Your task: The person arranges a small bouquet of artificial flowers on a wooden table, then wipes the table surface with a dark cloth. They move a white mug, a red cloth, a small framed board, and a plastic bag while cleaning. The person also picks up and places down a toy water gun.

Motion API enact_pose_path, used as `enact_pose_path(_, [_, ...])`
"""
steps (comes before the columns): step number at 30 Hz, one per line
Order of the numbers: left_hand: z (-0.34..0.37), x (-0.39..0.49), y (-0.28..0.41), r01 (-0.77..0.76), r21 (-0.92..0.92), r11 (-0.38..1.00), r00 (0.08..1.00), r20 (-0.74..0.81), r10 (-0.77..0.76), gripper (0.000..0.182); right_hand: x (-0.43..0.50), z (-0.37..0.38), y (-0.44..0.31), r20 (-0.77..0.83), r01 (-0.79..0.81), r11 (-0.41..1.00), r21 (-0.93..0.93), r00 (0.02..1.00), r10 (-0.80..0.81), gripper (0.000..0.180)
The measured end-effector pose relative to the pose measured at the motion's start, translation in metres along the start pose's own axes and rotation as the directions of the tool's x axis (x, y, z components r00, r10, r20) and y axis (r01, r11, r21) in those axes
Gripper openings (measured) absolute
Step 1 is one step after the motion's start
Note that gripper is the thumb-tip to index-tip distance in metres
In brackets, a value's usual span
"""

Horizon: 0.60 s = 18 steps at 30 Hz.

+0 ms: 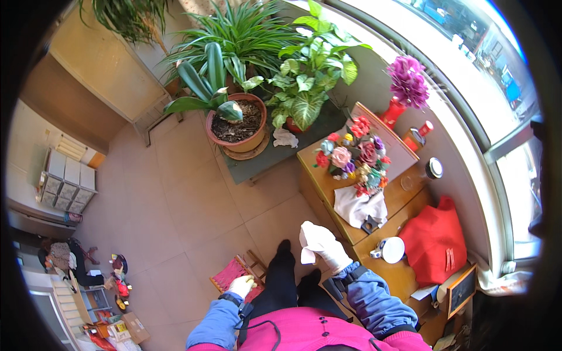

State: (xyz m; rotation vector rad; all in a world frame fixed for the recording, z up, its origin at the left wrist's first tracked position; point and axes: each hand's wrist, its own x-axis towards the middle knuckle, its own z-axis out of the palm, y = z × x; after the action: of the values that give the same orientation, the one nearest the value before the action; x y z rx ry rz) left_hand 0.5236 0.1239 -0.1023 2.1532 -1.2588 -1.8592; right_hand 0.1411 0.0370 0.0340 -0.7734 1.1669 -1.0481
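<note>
My right hand point(333, 256), in a pale glove, grips a crumpled white cloth point(314, 237) in front of the wooden cabinet point(320, 193). My left hand point(243, 286), also gloved, hangs above a folding stool point(228, 273) with a woven red seat. Its fingers look curled, but whether they enclose anything is hidden. On the cabinet, another white cloth point(353, 207) lies below a bunch of colourful artificial flowers point(358, 160). A white mug point(392, 250) with a blue-patterned handle stands to the right of my right hand.
A potted plant point(237, 125) sits on a low green table point(246, 169) beside leafy plants. A red bag point(434, 241), glass jar point(415, 177), bottle point(415, 139) and framed board point(461, 289) line the window side. A person point(72, 261) is at far left.
</note>
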Motion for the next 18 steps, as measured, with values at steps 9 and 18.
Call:
enact_pose_path(9, [-0.051,0.017,-0.063,0.429,-0.312,0.848,0.891,-0.009,-0.454,0.036,0.246,0.06,0.026,0.377,0.263,-0.408,-0.874,0.897,-0.23,0.028])
enact_pose_path(18, [-0.09,0.038,-0.113,0.301,-0.644,0.704,0.945,0.103,-0.31,0.03,0.471,0.041,0.073,0.008,-0.123,-0.52,-0.845,0.97,-0.243,0.032])
